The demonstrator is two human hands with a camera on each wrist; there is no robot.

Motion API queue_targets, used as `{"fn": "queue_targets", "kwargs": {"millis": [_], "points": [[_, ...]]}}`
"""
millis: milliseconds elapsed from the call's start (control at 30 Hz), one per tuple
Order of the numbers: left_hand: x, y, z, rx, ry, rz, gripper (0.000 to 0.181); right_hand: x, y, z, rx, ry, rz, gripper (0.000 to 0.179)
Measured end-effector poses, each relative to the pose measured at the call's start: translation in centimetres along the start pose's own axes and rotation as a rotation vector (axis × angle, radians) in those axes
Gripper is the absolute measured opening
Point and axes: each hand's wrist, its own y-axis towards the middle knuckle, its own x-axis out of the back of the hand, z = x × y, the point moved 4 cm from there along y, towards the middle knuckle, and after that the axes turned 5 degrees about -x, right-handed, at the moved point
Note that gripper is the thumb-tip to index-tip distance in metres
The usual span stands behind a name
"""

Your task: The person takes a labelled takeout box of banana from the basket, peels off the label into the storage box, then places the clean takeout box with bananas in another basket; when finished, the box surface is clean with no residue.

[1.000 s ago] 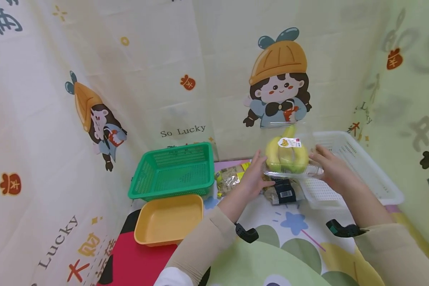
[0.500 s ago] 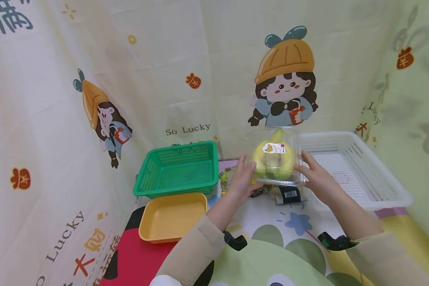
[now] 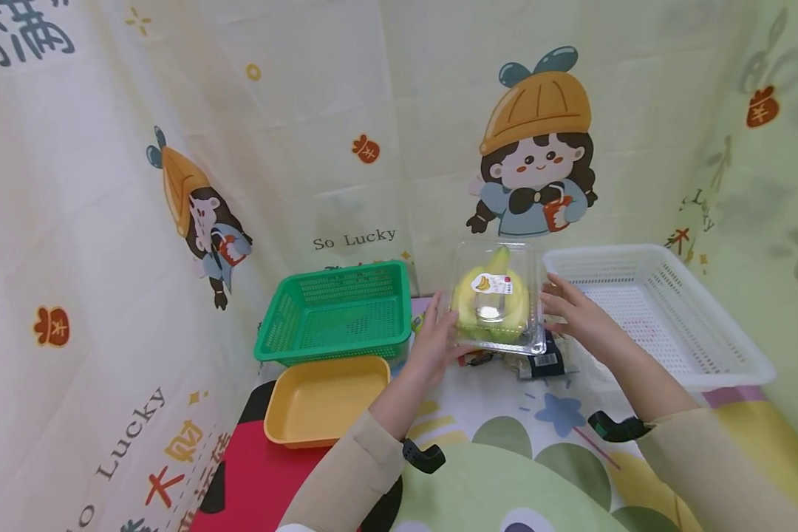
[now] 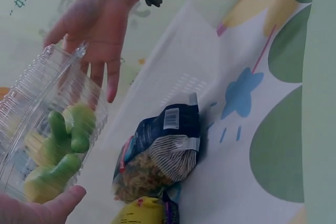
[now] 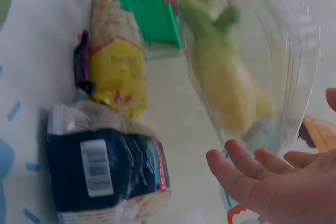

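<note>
A clear plastic clamshell box [image 3: 537, 341] holds yellow bananas [image 3: 464, 304] with green stems, and its lid carries a white banana label [image 3: 491, 284]. My left hand [image 3: 431, 343] grips the box's left side, thumb [image 4: 67, 201] against the plastic. The box is raised above the table and tilted toward me. Beside its right edge, my right hand [image 3: 581, 318] has its fingers extended; in the right wrist view the fingertips are close to the plastic. Below lie a bag with a dark blue barcode label [image 5: 100, 166] and a yellow-labelled bag [image 5: 116, 66], partly hidden in the head view.
A green basket [image 3: 399, 343] stands at the back left, with a yellow tray [image 3: 275, 425] before it. A white basket [image 3: 738, 362] sits at the right, by the cloth backdrop [image 3: 292, 148]. A small dark purple packet [image 5: 82, 66] lies against the yellow-labelled bag.
The box of bananas has moved left and slightly down, away from the white basket, and its lid faces me more. Both hands have moved left with it.
</note>
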Motion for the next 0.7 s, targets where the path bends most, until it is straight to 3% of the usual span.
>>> {"fn": "queue_targets", "kwargs": {"millis": [367, 700], "points": [[1.3, -1.5, -0.5, 0.007, 0.037, 0.011, 0.058, 2.7, 5.3, 1.7, -0.019, -0.07, 0.067, 0.089], [1.5, -2.4, -0.5, 0.013, 0.032, 0.018, 0.063, 2.4, 8.2, 2.6, -0.07, 0.001, 0.208, 0.089]]}}
